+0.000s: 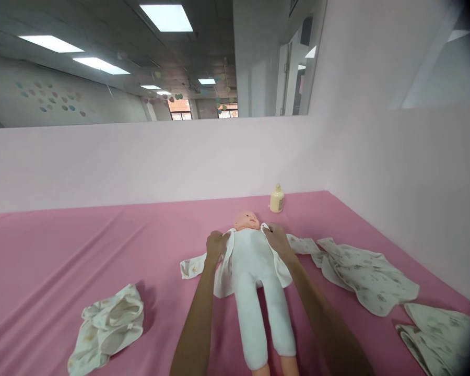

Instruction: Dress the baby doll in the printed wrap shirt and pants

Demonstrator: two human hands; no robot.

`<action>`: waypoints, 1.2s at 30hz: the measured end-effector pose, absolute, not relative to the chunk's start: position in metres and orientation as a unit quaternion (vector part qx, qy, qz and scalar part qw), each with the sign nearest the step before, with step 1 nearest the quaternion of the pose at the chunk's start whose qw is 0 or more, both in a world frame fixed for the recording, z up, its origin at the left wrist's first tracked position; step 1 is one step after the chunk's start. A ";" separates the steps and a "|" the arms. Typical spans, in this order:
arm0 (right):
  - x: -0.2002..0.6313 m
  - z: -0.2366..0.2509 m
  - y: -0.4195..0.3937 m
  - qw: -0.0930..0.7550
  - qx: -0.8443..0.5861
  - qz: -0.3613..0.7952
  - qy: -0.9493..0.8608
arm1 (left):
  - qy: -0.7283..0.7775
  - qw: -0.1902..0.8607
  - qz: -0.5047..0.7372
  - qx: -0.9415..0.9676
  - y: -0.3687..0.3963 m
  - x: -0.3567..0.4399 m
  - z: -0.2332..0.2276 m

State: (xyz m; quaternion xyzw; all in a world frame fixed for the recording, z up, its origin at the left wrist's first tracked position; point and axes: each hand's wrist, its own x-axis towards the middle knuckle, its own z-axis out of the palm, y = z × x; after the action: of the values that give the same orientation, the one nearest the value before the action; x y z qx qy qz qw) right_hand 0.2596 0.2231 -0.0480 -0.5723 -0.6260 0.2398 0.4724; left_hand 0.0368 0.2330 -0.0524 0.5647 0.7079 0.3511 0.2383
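Observation:
A baby doll [247, 221] in a white bodysuit lies on its back, head toward the wall and feet toward me. Beneath it an open white baby shirt [224, 279] is spread out, its patterned sleeves stretching to both sides. My left hand [216, 245] is closed on the shirt's edge beside the doll's shoulder on the left. On the other side, my right hand [277, 239] pinches the shirt's edge near the collar. The doll's arms are not visible.
The pink sheet [172, 224] covers the surface. A crumpled cloth garment [112, 326] lies at left. Patterned baby clothes [370, 274] and a folded cloth [442, 326] lie at right. A cream pump bottle [277, 199] stands near the back wall [160, 162].

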 end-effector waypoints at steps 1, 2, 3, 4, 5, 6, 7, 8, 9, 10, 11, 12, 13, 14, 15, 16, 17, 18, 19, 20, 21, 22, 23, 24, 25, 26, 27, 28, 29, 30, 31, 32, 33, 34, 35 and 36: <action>0.258 -0.048 0.223 0.474 -0.574 0.236 -0.625 | 0.709 0.239 0.347 0.565 0.234 0.038 -0.053; 0.257 -0.049 0.223 0.474 -0.575 0.233 -0.625 | 0.710 0.237 0.342 0.568 0.234 0.039 -0.053; 0.257 -0.049 0.224 0.475 -0.576 0.230 -0.625 | 0.709 0.237 0.338 0.572 0.234 0.040 -0.053; 0.257 -0.049 0.223 0.475 -0.576 0.227 -0.625 | 0.705 0.239 0.337 0.577 0.234 0.042 -0.053; 0.258 -0.049 0.223 0.476 -0.577 0.225 -0.624 | 0.699 0.240 0.337 0.583 0.233 0.044 -0.052; 0.259 -0.050 0.223 0.477 -0.578 0.223 -0.623 | 0.695 0.238 0.335 0.590 0.232 0.047 -0.052; 0.260 -0.050 0.223 0.478 -0.580 0.221 -0.621 | 0.694 0.232 0.329 0.597 0.231 0.049 -0.051; 0.260 -0.050 0.223 0.479 -0.582 0.221 -0.619 | 0.696 0.221 0.317 0.605 0.229 0.052 -0.050; 0.261 -0.050 0.222 0.480 -0.582 0.224 -0.618 | 0.702 0.205 0.299 0.614 0.227 0.054 -0.048; 0.261 -0.050 0.222 0.480 -0.581 0.229 -0.616 | 0.708 0.185 0.278 0.623 0.225 0.057 -0.046; 0.261 -0.050 0.222 0.480 -0.579 0.234 -0.615 | 0.712 0.167 0.258 0.631 0.223 0.059 -0.044; 0.260 -0.050 0.222 0.480 -0.577 0.239 -0.616 | 0.715 0.151 0.243 0.638 0.220 0.062 -0.041; 0.260 -0.049 0.222 0.480 -0.575 0.241 -0.617 | 0.716 0.138 0.234 0.643 0.218 0.064 -0.038; 0.259 -0.049 0.222 0.479 -0.574 0.239 -0.619 | 0.720 0.128 0.228 0.643 0.216 0.066 -0.035; 0.259 -0.049 0.222 0.477 -0.575 0.235 -0.622 | 0.726 0.121 0.226 0.638 0.214 0.068 -0.032; 0.258 -0.049 0.222 0.475 -0.577 0.228 -0.623 | 0.733 0.115 0.229 0.630 0.213 0.070 -0.030; 0.258 -0.049 0.222 0.473 -0.580 0.221 -0.625 | 0.742 0.110 0.236 0.618 0.212 0.072 -0.028; 0.258 -0.048 0.222 0.471 -0.584 0.212 -0.626 | 0.748 0.105 0.247 0.606 0.211 0.073 -0.027; 0.258 -0.048 0.222 0.468 -0.590 0.202 -0.626 | 0.752 0.102 0.261 0.597 0.212 0.074 -0.027; 0.259 -0.048 0.222 0.465 -0.596 0.192 -0.626 | 0.752 0.099 0.276 0.591 0.212 0.074 -0.028; 0.259 -0.048 0.222 0.460 -0.602 0.183 -0.627 | 0.749 0.097 0.288 0.589 0.213 0.074 -0.030; 0.259 -0.048 0.222 0.453 -0.610 0.174 -0.627 | 0.746 0.093 0.297 0.589 0.214 0.074 -0.031; 0.260 -0.048 0.222 0.445 -0.618 0.167 -0.627 | 0.742 0.089 0.302 0.592 0.215 0.074 -0.033; 0.260 -0.048 0.223 0.438 -0.624 0.161 -0.627 | 0.739 0.082 0.305 0.595 0.217 0.073 -0.035; 0.261 -0.048 0.223 0.432 -0.629 0.157 -0.627 | 0.736 0.074 0.308 0.598 0.218 0.072 -0.037; 0.261 -0.048 0.223 0.428 -0.632 0.156 -0.627 | 0.734 0.067 0.313 0.599 0.219 0.072 -0.039; 0.261 -0.048 0.223 0.424 -0.633 0.158 -0.628 | 0.731 0.060 0.320 0.600 0.220 0.071 -0.040; 0.261 -0.048 0.223 0.422 -0.633 0.163 -0.628 | 0.728 0.055 0.329 0.599 0.220 0.071 -0.041; 0.261 -0.048 0.223 0.421 -0.631 0.169 -0.629 | 0.726 0.052 0.339 0.596 0.221 0.071 -0.042; 0.261 -0.048 0.223 0.419 -0.629 0.176 -0.630 | 0.724 0.052 0.351 0.592 0.221 0.071 -0.043; 0.261 -0.048 0.223 0.419 -0.628 0.181 -0.630 | 0.722 0.052 0.361 0.588 0.222 0.071 -0.044; 0.261 -0.047 0.223 0.420 -0.626 0.186 -0.630 | 0.720 0.054 0.371 0.584 0.222 0.072 -0.044; 0.260 -0.047 0.223 0.422 -0.625 0.190 -0.629 | 0.717 0.057 0.378 0.583 0.223 0.072 -0.045; 0.260 -0.046 0.223 0.427 -0.622 0.196 -0.626 | 0.712 0.060 0.383 0.586 0.223 0.073 -0.046; 0.260 -0.046 0.223 0.434 -0.619 0.205 -0.622 | 0.706 0.062 0.385 0.591 0.224 0.073 -0.046; 0.260 -0.046 0.223 0.441 -0.614 0.215 -0.619 | 0.699 0.065 0.387 0.598 0.224 0.074 -0.046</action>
State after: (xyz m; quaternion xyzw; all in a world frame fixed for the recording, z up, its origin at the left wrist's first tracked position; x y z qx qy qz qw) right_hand 0.2602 0.2226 -0.0457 -0.6138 -0.6185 0.2154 0.4407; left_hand 0.0738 0.2243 -0.0461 0.5975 0.6994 0.3867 0.0654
